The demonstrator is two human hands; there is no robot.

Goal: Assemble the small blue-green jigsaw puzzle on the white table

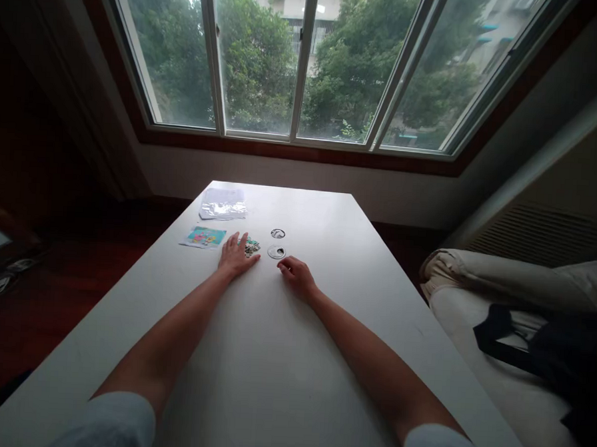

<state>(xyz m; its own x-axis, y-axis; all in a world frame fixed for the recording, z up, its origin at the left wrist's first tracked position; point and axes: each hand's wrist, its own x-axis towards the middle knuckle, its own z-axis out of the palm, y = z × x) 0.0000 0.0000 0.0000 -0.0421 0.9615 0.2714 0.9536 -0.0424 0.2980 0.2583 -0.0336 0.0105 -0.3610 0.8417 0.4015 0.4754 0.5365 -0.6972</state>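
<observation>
My left hand [235, 257] lies with its fingers spread on the white table, at the left edge of a small heap of tiny mixed-colour pieces [252, 248] whose kind I cannot make out. It partly covers the heap. Across from it, my right hand [297, 275] rests with curled fingers, thumb and index close together; whatever they may hold is too small to see. Just beyond those fingertips is a round black-and-white disc [276, 252]. A second round disc [278, 234] with a dark pattern lies a little farther off.
Left of the heap lies a colourful picture card [205, 237]. Behind it is a clear plastic sleeve [224, 204] on the white table [281, 356]. A window [301, 63] stands beyond the far edge. A sofa [497, 340] with dark cloth [562, 344] is at right.
</observation>
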